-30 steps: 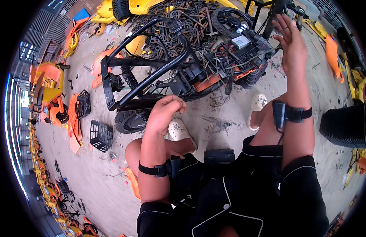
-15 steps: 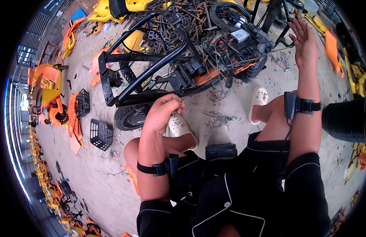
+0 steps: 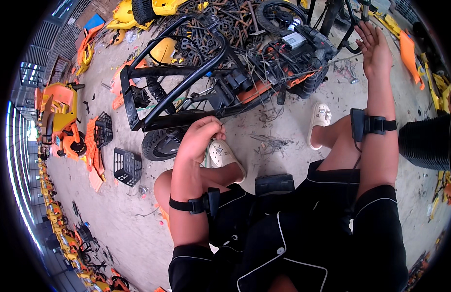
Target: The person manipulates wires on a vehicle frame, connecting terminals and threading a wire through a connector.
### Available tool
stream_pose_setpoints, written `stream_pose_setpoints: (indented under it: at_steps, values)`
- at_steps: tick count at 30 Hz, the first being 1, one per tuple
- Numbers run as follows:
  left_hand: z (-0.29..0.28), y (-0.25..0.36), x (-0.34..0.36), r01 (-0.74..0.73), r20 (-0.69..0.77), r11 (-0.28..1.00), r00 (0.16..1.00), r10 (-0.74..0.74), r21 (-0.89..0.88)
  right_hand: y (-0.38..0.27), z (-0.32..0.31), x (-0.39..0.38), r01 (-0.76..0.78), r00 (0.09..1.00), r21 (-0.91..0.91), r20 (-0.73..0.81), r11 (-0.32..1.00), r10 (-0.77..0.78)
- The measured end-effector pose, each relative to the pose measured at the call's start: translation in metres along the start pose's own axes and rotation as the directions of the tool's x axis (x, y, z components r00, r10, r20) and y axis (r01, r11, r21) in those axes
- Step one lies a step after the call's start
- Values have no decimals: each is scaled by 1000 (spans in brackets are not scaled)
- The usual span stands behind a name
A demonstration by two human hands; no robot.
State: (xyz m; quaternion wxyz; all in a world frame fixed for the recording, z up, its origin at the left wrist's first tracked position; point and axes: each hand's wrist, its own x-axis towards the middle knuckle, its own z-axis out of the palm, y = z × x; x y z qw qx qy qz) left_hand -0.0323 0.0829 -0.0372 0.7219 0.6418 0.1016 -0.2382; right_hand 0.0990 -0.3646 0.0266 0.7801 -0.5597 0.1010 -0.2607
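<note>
A partly stripped electric scooter with a black tube frame, bare wiring and orange panels lies across the floor in front of me. My left hand is curled closed at the near side of the frame, above its wheel. Whatever may be in that fist is hidden. Farther off on the right, my right hand is raised with its fingers stretched out and nothing in them. It is nearest to the black handlebar; whether it touches it I cannot tell.
Beyond the scooter lies a heap of rusty metal parts. Black plastic baskets stand on the left, near an orange-yellow scooter. A black box-shaped object lies between my legs. Black stacked containers rise at the right.
The whole view has shifted slightly. Both hands keep nearly the same pose, the left closed and the right open, and the scooter parts look the same.
</note>
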Motion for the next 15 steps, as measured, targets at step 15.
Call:
stream_pose_setpoints:
  at_steps: [15]
  values:
    - [-44,-30,7,32,-23,999,999,-32,-28,-2,2,6,-20,997,27,-71,999,22]
